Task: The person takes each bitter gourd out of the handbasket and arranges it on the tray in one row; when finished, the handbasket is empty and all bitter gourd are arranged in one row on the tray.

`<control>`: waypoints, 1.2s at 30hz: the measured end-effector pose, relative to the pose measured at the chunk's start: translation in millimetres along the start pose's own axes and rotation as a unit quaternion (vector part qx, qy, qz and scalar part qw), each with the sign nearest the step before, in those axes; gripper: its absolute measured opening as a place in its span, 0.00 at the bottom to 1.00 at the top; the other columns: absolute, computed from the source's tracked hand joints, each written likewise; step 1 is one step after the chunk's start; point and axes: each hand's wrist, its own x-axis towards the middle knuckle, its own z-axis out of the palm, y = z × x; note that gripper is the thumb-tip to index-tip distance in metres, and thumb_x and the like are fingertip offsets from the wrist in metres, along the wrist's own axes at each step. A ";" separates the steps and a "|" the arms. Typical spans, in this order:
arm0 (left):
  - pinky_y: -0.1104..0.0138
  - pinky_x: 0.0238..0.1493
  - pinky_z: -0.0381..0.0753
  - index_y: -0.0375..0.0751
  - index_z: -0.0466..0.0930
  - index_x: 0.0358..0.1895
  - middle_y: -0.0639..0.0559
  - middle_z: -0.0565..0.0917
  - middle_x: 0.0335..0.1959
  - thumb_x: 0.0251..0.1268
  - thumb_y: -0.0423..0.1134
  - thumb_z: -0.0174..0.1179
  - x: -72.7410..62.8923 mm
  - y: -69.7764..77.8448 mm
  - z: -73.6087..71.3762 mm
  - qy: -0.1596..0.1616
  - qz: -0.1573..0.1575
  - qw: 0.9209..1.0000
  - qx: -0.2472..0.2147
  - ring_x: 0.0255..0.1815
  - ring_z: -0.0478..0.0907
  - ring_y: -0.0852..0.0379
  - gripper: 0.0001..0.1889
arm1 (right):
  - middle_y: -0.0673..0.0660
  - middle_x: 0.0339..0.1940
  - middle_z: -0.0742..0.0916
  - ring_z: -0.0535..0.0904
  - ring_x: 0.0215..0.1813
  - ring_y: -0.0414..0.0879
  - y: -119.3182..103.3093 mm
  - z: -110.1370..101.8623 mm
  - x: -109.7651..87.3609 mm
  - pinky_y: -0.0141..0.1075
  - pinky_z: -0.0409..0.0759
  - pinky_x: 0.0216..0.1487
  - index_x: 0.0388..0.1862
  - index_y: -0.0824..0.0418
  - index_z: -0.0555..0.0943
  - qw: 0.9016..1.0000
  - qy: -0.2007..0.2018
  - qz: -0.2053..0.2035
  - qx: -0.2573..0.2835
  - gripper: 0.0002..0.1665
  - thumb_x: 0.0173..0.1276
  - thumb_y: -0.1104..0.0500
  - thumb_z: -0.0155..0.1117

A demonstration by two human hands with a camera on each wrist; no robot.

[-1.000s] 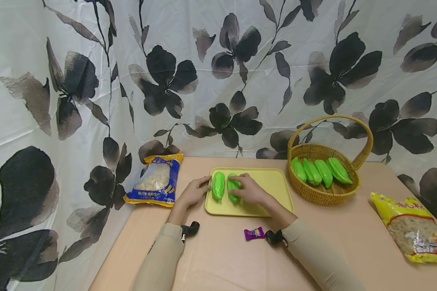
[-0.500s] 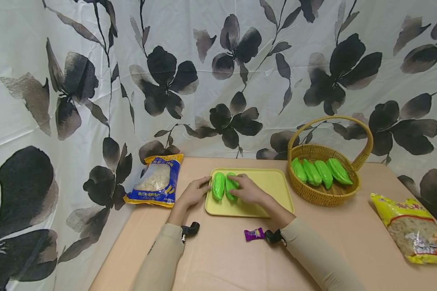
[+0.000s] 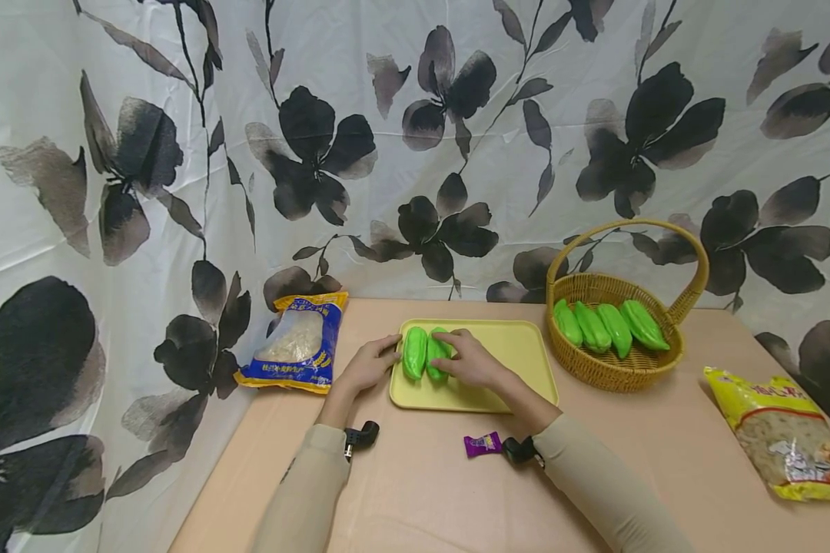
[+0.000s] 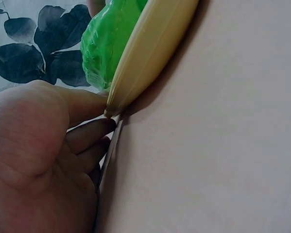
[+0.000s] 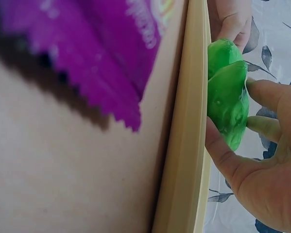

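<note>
Two shiny, bumpy green bitter melons lie side by side at the left end of the yellow tray (image 3: 505,361). My right hand (image 3: 476,359) grips the right bitter melon (image 3: 437,352), thumb low on its near side and fingertips on the other, as the right wrist view shows (image 5: 228,104). The left bitter melon (image 3: 415,353) sits close against it. At the tray's left edge, my left hand (image 3: 370,363) pinches the rim (image 4: 150,53). Its thumb is at the top of the rim and its fingers are lower, in the left wrist view.
A wicker basket (image 3: 619,375) with several bitter melons stands right of the tray. A blue and yellow bag (image 3: 293,342) lies left, and a yellow food bag (image 3: 788,434) far right. A purple wrapped candy (image 3: 483,445) lies near the right wrist.
My right hand has slid its bitter melon slightly left, narrowing the gap to the other one. The left hand has stayed at the tray's edge.
</note>
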 end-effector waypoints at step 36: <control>0.50 0.85 0.57 0.41 0.69 0.78 0.38 0.68 0.79 0.81 0.38 0.56 -1.5 -0.2 -1.0 -0.003 0.004 1.000 0.002 0.83 0.61 0.41 0.26 | 0.65 0.80 0.66 0.79 0.62 0.60 -27.4 -71.6 -50.1 0.55 0.87 0.55 0.79 0.53 0.70 0.983 0.160 -0.094 0.007 0.35 0.77 0.50 0.66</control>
